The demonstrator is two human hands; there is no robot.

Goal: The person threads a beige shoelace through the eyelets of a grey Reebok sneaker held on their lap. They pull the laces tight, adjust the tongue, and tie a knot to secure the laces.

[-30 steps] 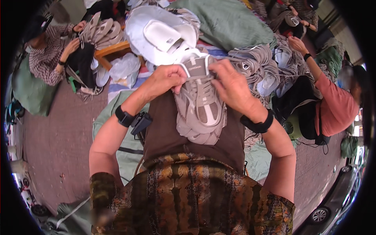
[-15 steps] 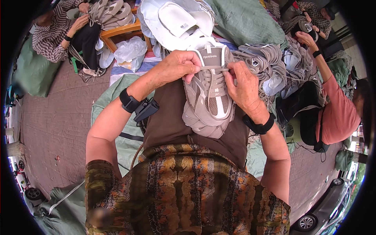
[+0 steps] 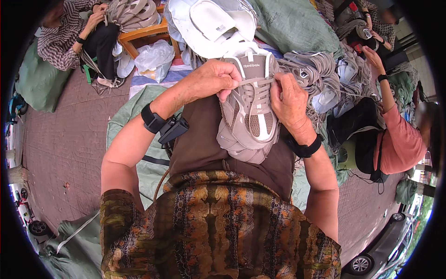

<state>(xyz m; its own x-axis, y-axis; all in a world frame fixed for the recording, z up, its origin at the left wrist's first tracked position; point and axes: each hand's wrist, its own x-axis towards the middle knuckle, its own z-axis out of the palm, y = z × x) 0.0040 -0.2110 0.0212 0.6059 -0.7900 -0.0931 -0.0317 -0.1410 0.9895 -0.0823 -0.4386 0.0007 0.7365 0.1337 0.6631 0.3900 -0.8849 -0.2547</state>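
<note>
On my lap lies a taupe-grey sneaker upper [image 3: 261,126] with its tongue toward the far side, on top of more grey uppers [image 3: 246,156]. A flat taupe shoelace [image 3: 256,81] runs across the tongue, above the lower rows that are threaded. At the upper's left edge, my left hand [image 3: 214,80] pinches one side of the lace between thumb and fingers. My right hand [image 3: 292,104] is closed on the lace's other side, at the upper's right edge. Between the hands the lace looks nearly straight.
White shoe parts [image 3: 209,28] are piled just beyond the upper. Bundled grey uppers [image 3: 316,76] lie to the right, beside a green sack [image 3: 292,25]. A wooden stool [image 3: 141,35] and a plastic bag [image 3: 154,60] stand at far left. Co-workers sit on both sides.
My right hand has shifted slightly right, and the lace now slants up a little toward it. At the right, a co-worker's raised hand has moved a little right and nearer.
</note>
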